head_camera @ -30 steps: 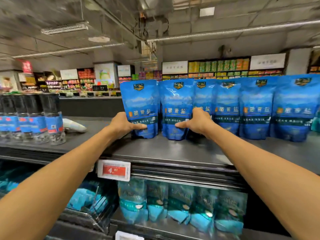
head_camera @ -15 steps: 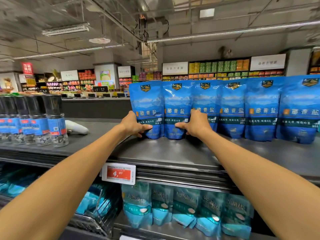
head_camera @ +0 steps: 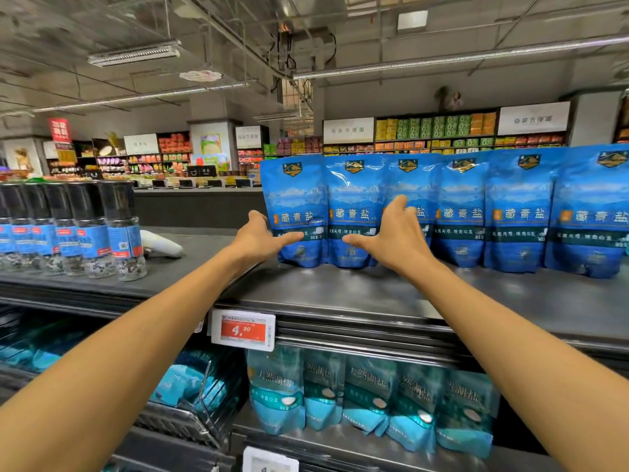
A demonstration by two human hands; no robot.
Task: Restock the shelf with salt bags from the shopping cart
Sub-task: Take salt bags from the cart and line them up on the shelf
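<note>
My left hand is spread loose at the outer edge of the leftmost salt bag, thumb laid across its lower front, gripping nothing. My right hand is just as relaxed, fingers fanned in front of the third salt bag and thumb pointing across the foot of the second salt bag. Whether my fingertips actually touch the film or sit just off it I cannot tell from this angle.

6 blue salt bags stand upright in a row on the top shelf, set back from its front lip, each one touching or slightly overlapping its neighbour. The 2 between my hands look like the ones being placed, and they stand without my support. The shopping cart is out of view.

To finish this placement well, I would judge the bases first: these pouches are soft and bottom-heavy, so each should sit flat on its gusset, not leaning on the next. A light nudge with flat palms should square the faces and line the labels up with the row. Pushing high on the bag risks tipping it backward, so I would keep contact low. The grinder bottles to the left stand well apart, so there is room for more.
</note>
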